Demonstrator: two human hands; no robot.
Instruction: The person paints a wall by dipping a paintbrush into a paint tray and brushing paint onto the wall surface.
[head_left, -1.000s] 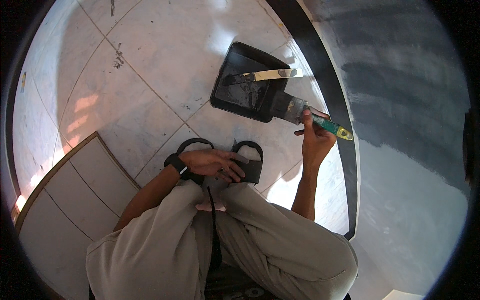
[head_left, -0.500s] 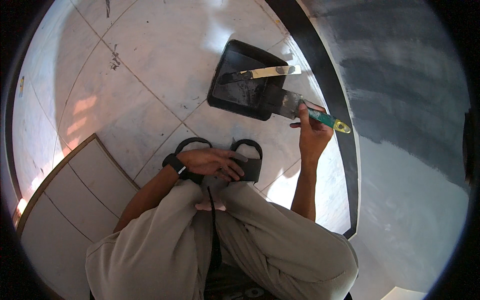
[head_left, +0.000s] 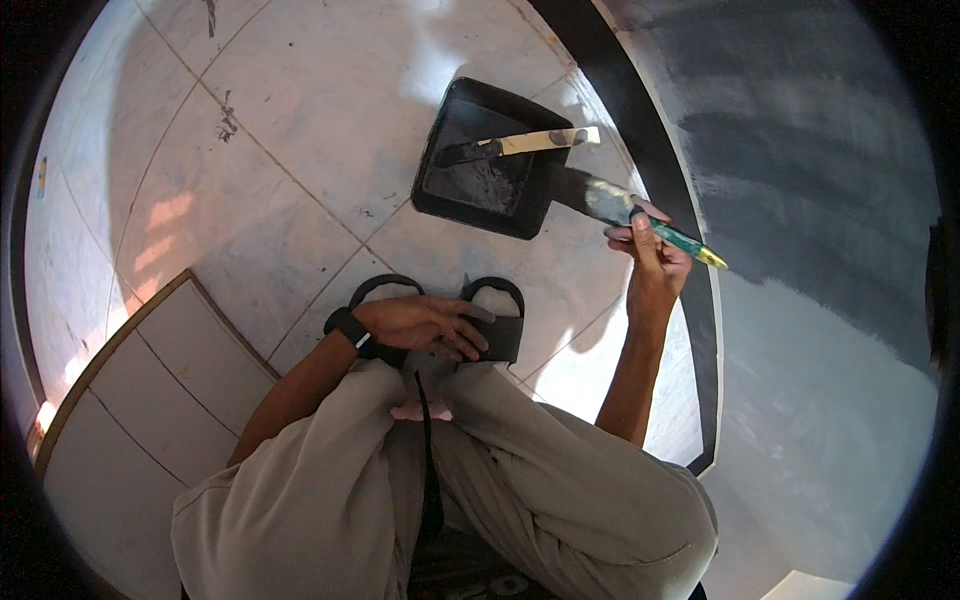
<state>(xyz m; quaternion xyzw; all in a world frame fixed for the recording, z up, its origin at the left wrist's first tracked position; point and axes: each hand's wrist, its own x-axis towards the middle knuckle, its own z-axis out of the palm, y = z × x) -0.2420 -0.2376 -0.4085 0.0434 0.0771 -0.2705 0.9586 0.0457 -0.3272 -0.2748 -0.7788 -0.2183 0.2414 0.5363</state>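
Note:
A wide paintbrush (head_left: pixel 606 199) with a green and yellow handle is in my right hand (head_left: pixel 657 262), fingers closed round its neck. Its dark bristles point left, at the right edge of a black paint tray (head_left: pixel 482 223); whether they touch the tray I cannot tell. Lying across the tray is a flat pale stick (head_left: pixel 532 142), its left end coated in dark paint. My left hand (head_left: pixel 425 322) hangs loosely over my shins with its fingers a little spread, holding nothing. A dark watch (head_left: pixel 356 333) is on that wrist.
To the right stands a wall (head_left: pixel 790 200) partly covered in dark grey paint, with a black band (head_left: pixel 672 185) along its base. Tiled floor (head_left: pixel 290 230) with dark paint smears surrounds my sandals (head_left: pixel 508 340). A tiled step (head_left: pixel 150 375) with a brown edge lies left.
My right hand has moved right, toward the wall, carrying the paintbrush partly out from over the tray. The brush has turned more edge-on. My left hand stays put.

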